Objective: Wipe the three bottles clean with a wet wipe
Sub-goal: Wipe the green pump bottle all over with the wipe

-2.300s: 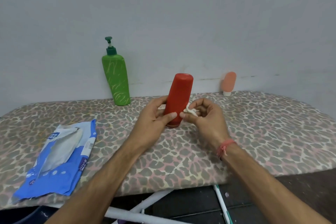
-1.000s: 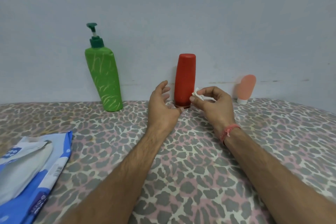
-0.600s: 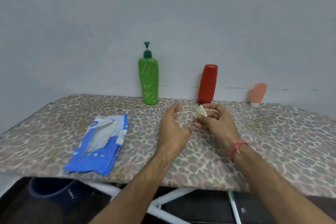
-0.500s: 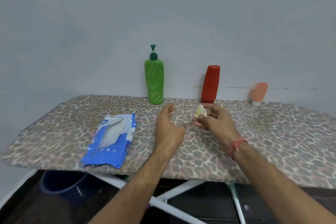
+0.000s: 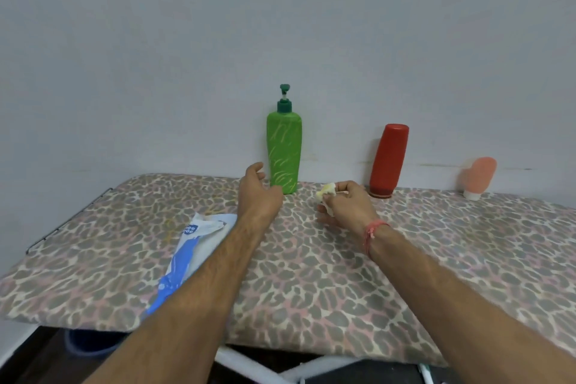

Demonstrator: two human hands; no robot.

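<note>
Leopard-print padded board [image 5: 311,274] against a grey wall carries my outstretched arms. Left hand [image 5: 258,193] hovers loose, holding nothing, beside the tall green pump bottle [image 5: 284,153] at twelve o'clock; right hand [image 5: 346,206] pinches the crumpled white wet wipe [image 5: 325,192], with the red cylindrical bottle [image 5: 389,160] at one o'clock.

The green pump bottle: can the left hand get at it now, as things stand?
Probably yes. The left hand is empty, with relaxed fingers, just left of the green pump bottle, and nothing lies between them. The right hand pinches the wipe farther right, out of the way.
</note>
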